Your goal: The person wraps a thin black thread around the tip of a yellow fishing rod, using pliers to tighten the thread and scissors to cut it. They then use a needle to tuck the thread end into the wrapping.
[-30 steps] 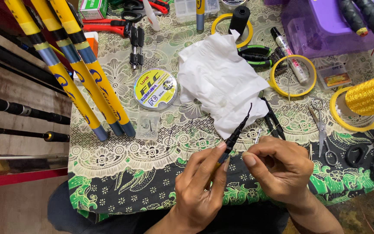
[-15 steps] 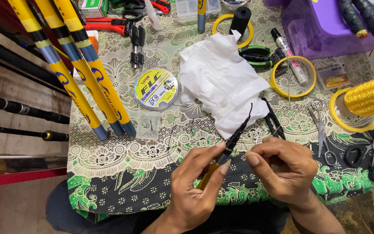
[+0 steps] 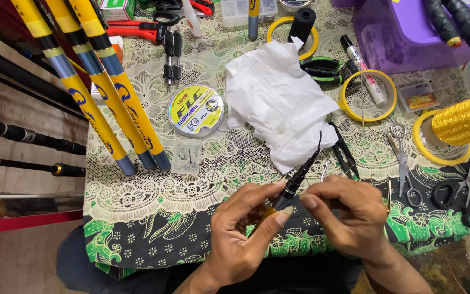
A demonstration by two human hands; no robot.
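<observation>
My left hand (image 3: 243, 231) grips a thin black rod tip section (image 3: 296, 182) with a gold band, pointing up and away toward the right. My right hand (image 3: 349, 212) is closed beside it, fingertips pinched at the rod near the thumb of the left hand; what it pinches is too small to tell. A short black cord sticks out of the rod's far end, just in front of a crumpled white tissue (image 3: 278, 103). Both hands hover over the near edge of a table with a green and white patterned cloth (image 3: 153, 218).
Three yellow and blue rod sections (image 3: 110, 103) lie at left, a round line spool (image 3: 196, 110) mid-table. Yellow tape rings (image 3: 369, 95), a gold thread spool (image 3: 463, 117), scissors (image 3: 401, 158), black snips (image 3: 344, 152), a white marker (image 3: 361, 71), a purple box (image 3: 403, 32) sit right. Dark rods (image 3: 23, 136) lie off the table's left.
Both hands and the rod tip have stayed nearly in place; my left thumb has shifted slightly along the rod.
</observation>
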